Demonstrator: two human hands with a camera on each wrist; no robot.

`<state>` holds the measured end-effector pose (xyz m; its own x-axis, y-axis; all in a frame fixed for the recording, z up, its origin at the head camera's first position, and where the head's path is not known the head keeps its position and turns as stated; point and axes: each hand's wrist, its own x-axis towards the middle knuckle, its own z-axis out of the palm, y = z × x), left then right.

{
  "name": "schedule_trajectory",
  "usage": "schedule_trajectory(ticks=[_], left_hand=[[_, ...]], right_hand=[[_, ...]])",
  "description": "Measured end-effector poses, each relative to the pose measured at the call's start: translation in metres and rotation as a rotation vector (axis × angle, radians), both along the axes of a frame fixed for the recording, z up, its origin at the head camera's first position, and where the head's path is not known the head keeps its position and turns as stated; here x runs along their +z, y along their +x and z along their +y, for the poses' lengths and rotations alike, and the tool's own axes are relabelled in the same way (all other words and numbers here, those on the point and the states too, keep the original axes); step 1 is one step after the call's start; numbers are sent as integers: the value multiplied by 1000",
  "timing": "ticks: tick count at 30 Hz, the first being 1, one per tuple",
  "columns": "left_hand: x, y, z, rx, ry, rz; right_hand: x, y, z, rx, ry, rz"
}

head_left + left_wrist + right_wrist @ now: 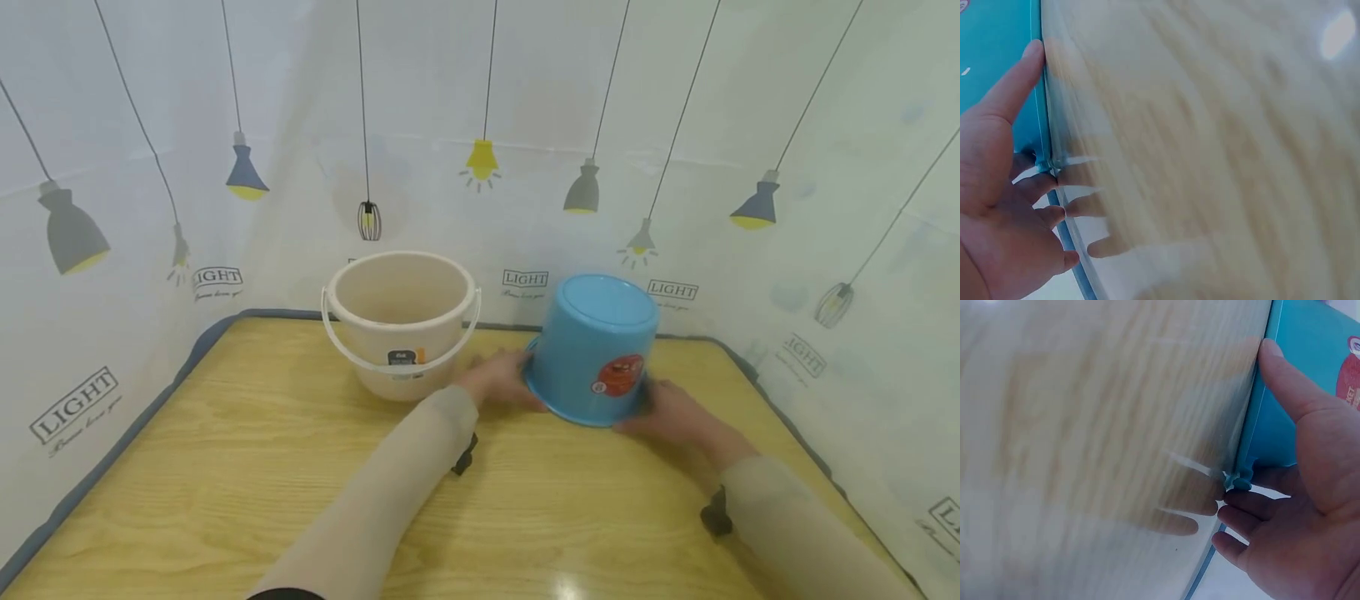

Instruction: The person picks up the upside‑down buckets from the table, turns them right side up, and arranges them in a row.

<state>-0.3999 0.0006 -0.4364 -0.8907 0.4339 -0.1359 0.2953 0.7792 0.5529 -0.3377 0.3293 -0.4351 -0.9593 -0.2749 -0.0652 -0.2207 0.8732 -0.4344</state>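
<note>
A white sheet printed with hanging lamps [427, 75] backs a glossy, wood-grained tabletop [187, 500]. There a round cream plastic bucket [375, 337] stands upright, its smooth inner wall showing. To its right, a tapered light-blue plastic bucket [573, 358] is upside down, its inside hidden, rim at the tabletop; the left hand [506, 379] and right hand [675, 415] grip that rim from opposite sides, near a red oval label [619, 375].

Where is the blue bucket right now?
In the head view, the blue bucket is upside down between the left grip and right grip, right of the white bucket.
</note>
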Motion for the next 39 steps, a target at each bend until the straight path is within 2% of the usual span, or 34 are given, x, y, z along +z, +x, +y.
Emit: schedule_trajectory(ticks=[6,9,14,19,23,32,39], left_hand=[[-6,-1,1,6,87,-6],[-8,-2,1,11,177,-22],[-6,1,-3,17,325,-51],[-7,5,-8,44,437,-82],[-6,8,-10,68,531,-103],[4,15,-9,114,657,-62],[5,18,-9,101,711,-17]], right_hand=[[-5,0,3,-2,-40,-11],[-5,2,5,-7,-59,3],[-4,4,11,-38,-61,6],[0,6,15,-108,-131,-38],[3,7,17,-110,-193,-27],[9,12,18,-122,-255,25],[16,15,17,-203,-374,2]])
